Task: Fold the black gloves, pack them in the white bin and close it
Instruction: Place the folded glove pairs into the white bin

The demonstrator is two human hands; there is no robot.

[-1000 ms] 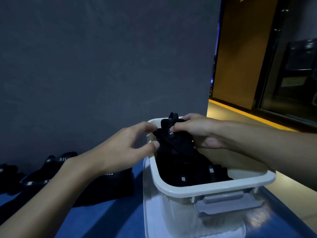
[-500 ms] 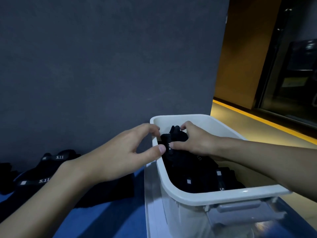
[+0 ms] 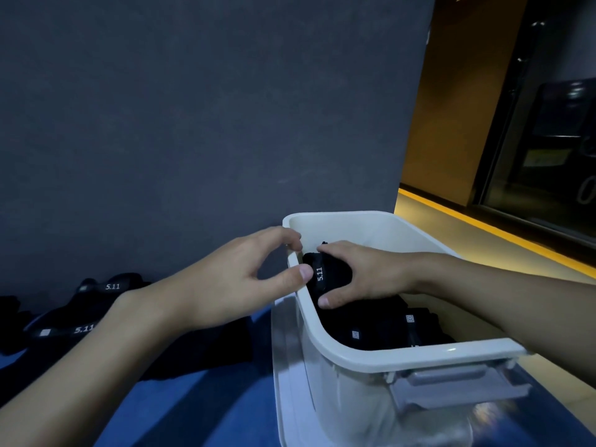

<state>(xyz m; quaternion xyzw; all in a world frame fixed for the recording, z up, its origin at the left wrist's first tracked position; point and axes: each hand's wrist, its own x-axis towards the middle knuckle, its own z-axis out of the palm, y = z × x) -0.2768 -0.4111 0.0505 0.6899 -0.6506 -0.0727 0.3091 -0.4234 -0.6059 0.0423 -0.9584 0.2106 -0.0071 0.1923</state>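
Right hand (image 3: 364,272): reaches into the bin from the right; fingers above and thumb below are curled round a folded black glove (image 3: 325,274), gripping it.
Folded black glove: inside the bin at its far left corner, close against the left wall; a white "5.11" mark faces up.
Left hand (image 3: 232,285): outside the bin on its left, fingers loosely curved in a C; thumb tip and fingertips lie at the rim; it holds nothing.
White bin (image 3: 387,354): stands uncovered on the blue surface (image 3: 193,411); a grey latch (image 3: 451,385) hangs on the near wall.
Packed gloves (image 3: 387,327): black, with small white square marks, lying in the bin below the right hand.
Loose gloves (image 3: 80,317): black, "5.11" marks visible, lying on the blue surface well left of the bin, at the foot of the dark grey wall (image 3: 193,108).
Lid: a pale flat sheet (image 3: 283,350) shows under the bin's left side; cannot tell whether it is the lid.
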